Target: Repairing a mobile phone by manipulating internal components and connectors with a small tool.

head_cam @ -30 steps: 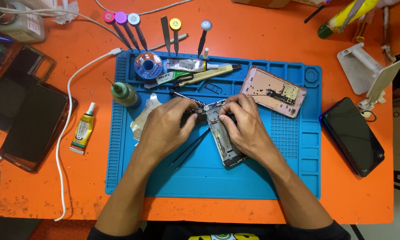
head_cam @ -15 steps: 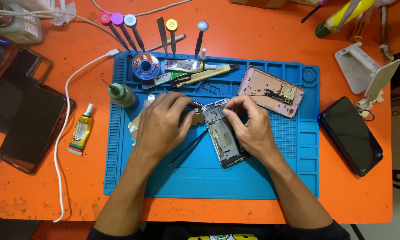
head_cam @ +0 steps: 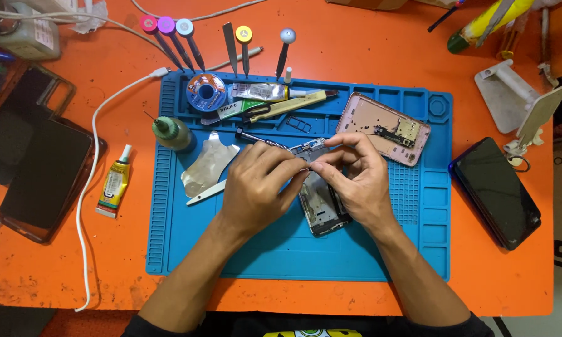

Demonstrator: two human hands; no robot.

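Note:
Both my hands meet over an opened phone frame point(head_cam: 321, 209) lying on the blue work mat point(head_cam: 281, 249). My left hand point(head_cam: 256, 187) pinches something small at the frame's upper edge, fingertips touching those of my right hand point(head_cam: 356, 181). My right hand rests on the frame's right side and holds its top. What is pinched is too small to make out. A dark screwdriver point(head_cam: 259, 138) lies just above my left hand. A pink phone back cover point(head_cam: 387, 128) with a small board lies to the upper right.
A glue tube point(head_cam: 113, 187), a white cable point(head_cam: 93, 162) and dark phones point(head_cam: 37, 175) lie left of the mat. Another dark phone point(head_cam: 496, 193) and a white stand point(head_cam: 518, 100) are on the right. Screwdrivers point(head_cam: 181, 40), a solder-wick spool point(head_cam: 206, 92), a green bottle point(head_cam: 171, 132) and a metal shield point(head_cam: 209, 163) crowd the mat's top.
My hands have shifted slightly right and up along the frame. The fingertips now come together at its top edge, and more of the frame's lower part shows.

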